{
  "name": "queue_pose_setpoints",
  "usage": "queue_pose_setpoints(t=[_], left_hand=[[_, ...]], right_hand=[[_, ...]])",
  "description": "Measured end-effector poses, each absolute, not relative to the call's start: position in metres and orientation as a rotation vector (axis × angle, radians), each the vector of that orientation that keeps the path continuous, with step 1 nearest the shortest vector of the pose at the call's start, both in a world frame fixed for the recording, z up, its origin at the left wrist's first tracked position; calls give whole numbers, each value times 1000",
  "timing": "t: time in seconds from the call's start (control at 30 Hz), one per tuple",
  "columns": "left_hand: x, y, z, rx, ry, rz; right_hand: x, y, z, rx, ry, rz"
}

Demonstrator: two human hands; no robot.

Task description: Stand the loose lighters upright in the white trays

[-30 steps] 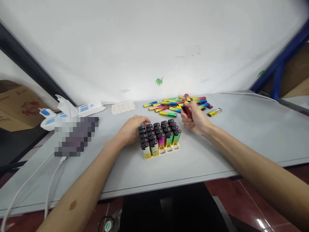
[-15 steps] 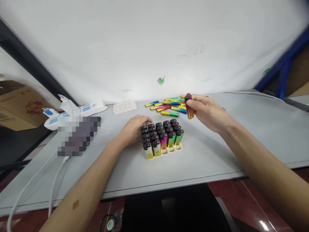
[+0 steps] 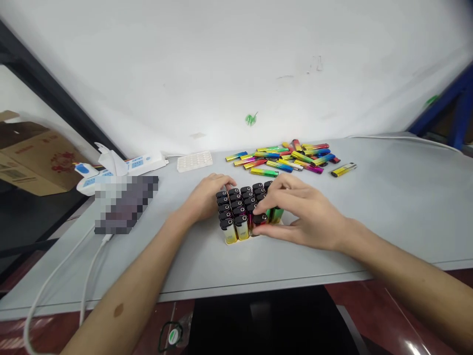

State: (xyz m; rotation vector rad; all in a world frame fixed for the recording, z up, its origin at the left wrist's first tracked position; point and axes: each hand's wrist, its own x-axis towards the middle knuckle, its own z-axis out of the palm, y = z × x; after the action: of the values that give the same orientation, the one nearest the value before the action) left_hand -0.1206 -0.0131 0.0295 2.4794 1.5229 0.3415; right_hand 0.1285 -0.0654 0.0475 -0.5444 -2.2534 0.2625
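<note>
A block of black-topped lighters [image 3: 236,203] stands upright in rows in a pale slotted tray [image 3: 233,242]. My left hand [image 3: 207,195] rests at the block's back left corner, its fingers curled around the rear lighters and their tips partly hidden. Between the thumb and fingers of my right hand [image 3: 305,214] is a red lighter [image 3: 260,218], upright at the tray's front row, right beside two white-and-yellow lighters [image 3: 235,230]. My right hand covers part of the green lighters; whether the red one's base is seated cannot be seen.
Toward the wall lies a loose pile of shiny multicoloured lighters [image 3: 284,159], with a single yellow one [image 3: 343,169] to its right. An empty white slotted tray [image 3: 194,161] lies behind. A power strip [image 3: 121,172], a blurred-out device [image 3: 127,204] and white cables [image 3: 87,276] occupy the left.
My right hand has carried the red lighter from above the pile's right side down and left to the tray's front row. My left hand has stayed by the block.
</note>
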Motion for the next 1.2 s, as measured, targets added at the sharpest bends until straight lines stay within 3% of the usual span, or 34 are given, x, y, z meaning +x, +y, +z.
queue_pose_setpoints(t=[0.4,0.6,0.9,1.07,1.2], left_hand=[[-123,-11,27,2477,1528,356],[-121,-10,26,2486,1524,342],[-121,-11,29,2504,1533,320],[-121,-12,29,2489,1529,339],[-121,-11,28,2496,1521,327]], right_hand=[[131,-55,45,-541,-2096,-84],[146,-24,37,-935,-1938,-15],[152,22,-5,-1505,-2206,-88],[154,19,9,-1403,-1931,155],[154,14,22,-1191,-1509,718]])
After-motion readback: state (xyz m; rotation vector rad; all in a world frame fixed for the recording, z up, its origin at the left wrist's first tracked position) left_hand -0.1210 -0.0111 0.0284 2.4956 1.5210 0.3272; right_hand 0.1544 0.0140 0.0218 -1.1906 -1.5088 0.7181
